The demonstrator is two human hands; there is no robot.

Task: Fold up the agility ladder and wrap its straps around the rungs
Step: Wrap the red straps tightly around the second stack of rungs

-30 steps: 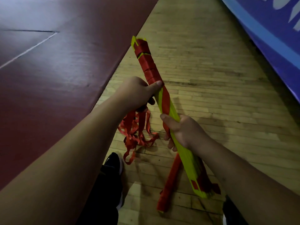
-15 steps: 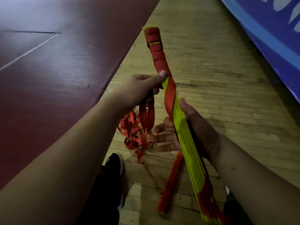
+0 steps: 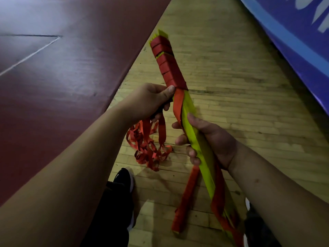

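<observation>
A stack of yellow ladder rungs [image 3: 193, 134] slants from lower right up to the middle of the view. Its far end is bound in tight turns of red strap [image 3: 166, 61]. My right hand [image 3: 210, 139] grips the stack around its middle. My left hand [image 3: 151, 101] pinches the red strap just below the last turn, thumb pressed at the wrap's edge. A tangle of loose red strap [image 3: 147, 145] hangs from my left hand down to the floor. Another red strap [image 3: 187, 198] dangles from the stack's near part.
I stand on a pale wooden floor [image 3: 240, 97]. A dark red mat [image 3: 62, 77] covers the left side. A blue banner [image 3: 293, 32] runs along the upper right. My black shoe [image 3: 124, 180] and dark trouser leg are below the loose strap.
The rung stack has rolled in my right hand, showing its flat yellow face again. My left hand has brought the strap round to the wrap's lower edge.
</observation>
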